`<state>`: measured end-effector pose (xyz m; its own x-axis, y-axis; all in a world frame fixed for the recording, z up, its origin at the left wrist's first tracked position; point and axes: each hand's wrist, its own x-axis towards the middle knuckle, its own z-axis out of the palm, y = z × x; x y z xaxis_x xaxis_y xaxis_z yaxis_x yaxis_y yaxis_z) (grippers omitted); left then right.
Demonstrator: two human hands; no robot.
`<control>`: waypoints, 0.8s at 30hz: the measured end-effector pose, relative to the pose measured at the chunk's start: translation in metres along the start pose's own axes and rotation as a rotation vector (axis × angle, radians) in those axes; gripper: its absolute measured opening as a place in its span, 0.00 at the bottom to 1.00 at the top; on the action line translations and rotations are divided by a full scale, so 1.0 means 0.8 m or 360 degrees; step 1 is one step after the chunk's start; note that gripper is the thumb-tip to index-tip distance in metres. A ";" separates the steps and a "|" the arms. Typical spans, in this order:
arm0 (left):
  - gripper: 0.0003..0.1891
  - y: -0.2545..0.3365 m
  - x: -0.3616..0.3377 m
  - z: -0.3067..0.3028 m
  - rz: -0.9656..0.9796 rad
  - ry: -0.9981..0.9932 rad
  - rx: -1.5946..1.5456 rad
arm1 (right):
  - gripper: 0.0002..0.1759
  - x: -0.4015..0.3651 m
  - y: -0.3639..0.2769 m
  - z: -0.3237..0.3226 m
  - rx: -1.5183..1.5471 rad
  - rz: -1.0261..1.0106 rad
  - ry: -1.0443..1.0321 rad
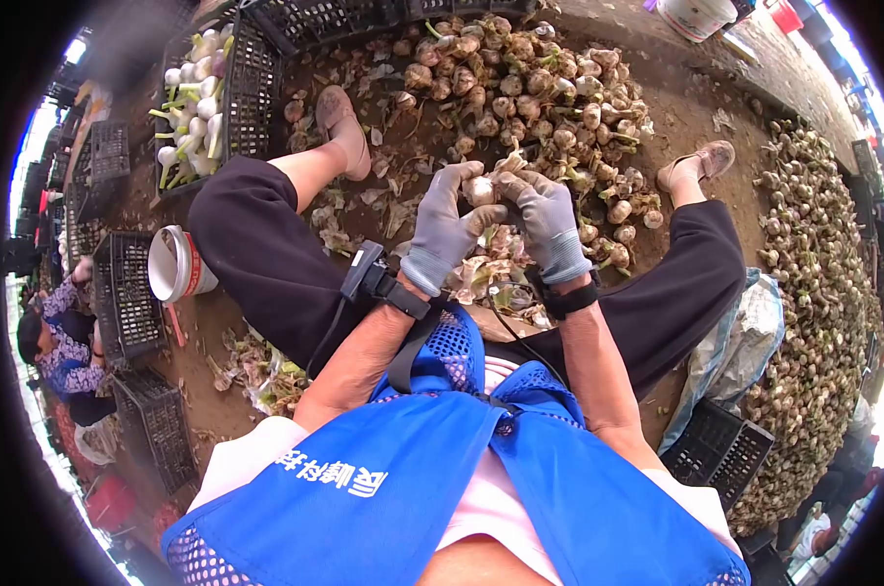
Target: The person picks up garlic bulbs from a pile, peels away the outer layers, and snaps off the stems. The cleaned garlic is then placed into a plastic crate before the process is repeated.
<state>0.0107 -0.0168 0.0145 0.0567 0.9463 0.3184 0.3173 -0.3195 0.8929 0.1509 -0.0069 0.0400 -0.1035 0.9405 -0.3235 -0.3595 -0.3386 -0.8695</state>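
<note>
My left hand [444,227], in a grey glove, is closed around a garlic bulb [478,190] in front of my knees. Close beside it, my right hand [544,217], also gloved, has its fingers pinched at the bulb's outer skin or stem. Whether a tool sits in those fingers cannot be made out. Just beyond both hands lies a heap of unpeeled garlic bulbs [525,93] with dry skins and roots. Loose garlic skins [496,259] are piled below my wrists, between my legs.
A black crate [252,93] holds cleaned white garlic at the upper left. A white bucket [173,264] stands by my left knee. More garlic [813,322] covers the ground at right, near a plastic sack [730,337] and a black crate [720,454]. Another person [71,342] sits far left.
</note>
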 end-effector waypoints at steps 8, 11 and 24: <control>0.24 0.007 -0.003 0.001 -0.0626 -0.0116 -0.0774 | 0.13 0.006 0.009 -0.021 0.0151 0.0105 -0.0204; 0.24 0.000 -0.003 0.004 -0.0541 -0.0057 -0.0776 | 0.10 0.009 0.012 -0.026 0.0246 0.0153 -0.0183; 0.29 0.011 0.003 -0.012 0.0217 -0.0133 0.0332 | 0.09 -0.002 0.009 -0.012 0.0178 0.0051 -0.0316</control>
<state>0.0044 -0.0182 0.0263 0.1876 0.8987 0.3964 0.4891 -0.4354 0.7558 0.1573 -0.0108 0.0309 -0.2931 0.9198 -0.2607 -0.4525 -0.3737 -0.8097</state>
